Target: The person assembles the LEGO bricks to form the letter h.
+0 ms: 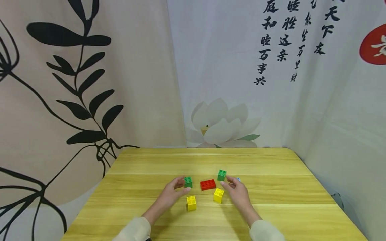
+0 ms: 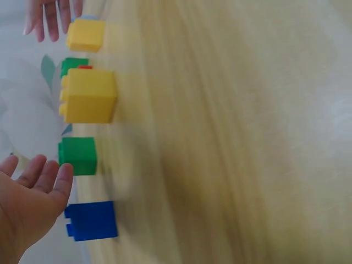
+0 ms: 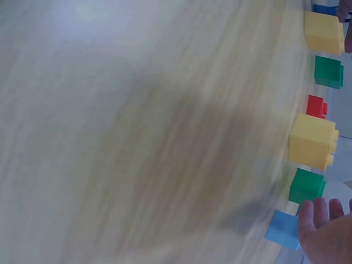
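Note:
In the head view my left hand (image 1: pixel 171 194) hovers with fingers spread and loosely bent, fingertips right by a green toy brick (image 1: pixel 188 182). A dark blue brick (image 2: pixel 92 221) stands beside that hand in the left wrist view; the hand hides it from the head camera. My right hand (image 1: pixel 237 193) has relaxed fingers, close to a second green brick (image 1: pixel 221 175). Behind it peeks a light blue brick (image 1: pixel 238 179), plainer in the right wrist view (image 3: pixel 283 229). Between the hands lie a longer red brick (image 1: pixel 208 185) and two yellow bricks, left (image 1: pixel 191 203) and right (image 1: pixel 218 195). Neither hand grips anything.
The bricks stand apart on a wood-grain table (image 1: pixel 271 221). Its far edge meets a printed curtain (image 1: pixel 144 83) with black leaves, a lotus and dark characters. Light sleeves (image 1: pixel 135 229) cover both forearms near the front.

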### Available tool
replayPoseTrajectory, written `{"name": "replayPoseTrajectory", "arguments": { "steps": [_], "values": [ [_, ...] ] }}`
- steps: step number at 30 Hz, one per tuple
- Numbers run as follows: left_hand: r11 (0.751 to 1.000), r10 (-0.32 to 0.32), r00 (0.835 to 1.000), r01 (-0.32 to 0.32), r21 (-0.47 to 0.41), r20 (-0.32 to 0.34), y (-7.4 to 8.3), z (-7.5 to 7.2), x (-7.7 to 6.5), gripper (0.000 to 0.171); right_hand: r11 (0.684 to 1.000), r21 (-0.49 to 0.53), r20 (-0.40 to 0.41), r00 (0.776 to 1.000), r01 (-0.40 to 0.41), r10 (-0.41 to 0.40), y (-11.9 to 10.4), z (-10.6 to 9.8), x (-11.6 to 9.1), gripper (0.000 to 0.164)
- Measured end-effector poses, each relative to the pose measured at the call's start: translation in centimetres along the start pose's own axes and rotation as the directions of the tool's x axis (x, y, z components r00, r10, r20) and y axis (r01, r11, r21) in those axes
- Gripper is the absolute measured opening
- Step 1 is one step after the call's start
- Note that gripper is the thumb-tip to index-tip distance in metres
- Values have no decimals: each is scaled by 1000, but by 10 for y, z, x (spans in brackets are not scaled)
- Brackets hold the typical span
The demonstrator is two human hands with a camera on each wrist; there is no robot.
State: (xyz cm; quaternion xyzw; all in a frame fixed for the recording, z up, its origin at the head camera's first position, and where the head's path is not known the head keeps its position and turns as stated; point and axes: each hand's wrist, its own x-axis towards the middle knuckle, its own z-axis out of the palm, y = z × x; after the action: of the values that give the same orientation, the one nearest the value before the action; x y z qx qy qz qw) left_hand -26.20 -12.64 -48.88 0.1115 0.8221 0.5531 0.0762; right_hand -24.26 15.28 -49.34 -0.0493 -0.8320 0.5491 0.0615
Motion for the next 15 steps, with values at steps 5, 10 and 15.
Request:
{"name": "replayPoseTrajectory", "arguments": {
  "steps": [5, 10, 15],
  "values": [
    [1000, -9, 1000, 9, -21, -15, -6, 6, -4, 85, 999, 27, 0, 1000, -25, 25, 7, 3, -4, 58],
    [999, -20, 1000, 20, -38, -16, -13, 12, -8, 82, 997, 55, 16, 998, -59, 58, 15, 9, -7, 62],
    [998, -43, 999, 42, -46, -22, -18, 16, -13, 75, 995, 61, 16, 997, -74, 73, 21, 14, -8, 60]
  ]
}}
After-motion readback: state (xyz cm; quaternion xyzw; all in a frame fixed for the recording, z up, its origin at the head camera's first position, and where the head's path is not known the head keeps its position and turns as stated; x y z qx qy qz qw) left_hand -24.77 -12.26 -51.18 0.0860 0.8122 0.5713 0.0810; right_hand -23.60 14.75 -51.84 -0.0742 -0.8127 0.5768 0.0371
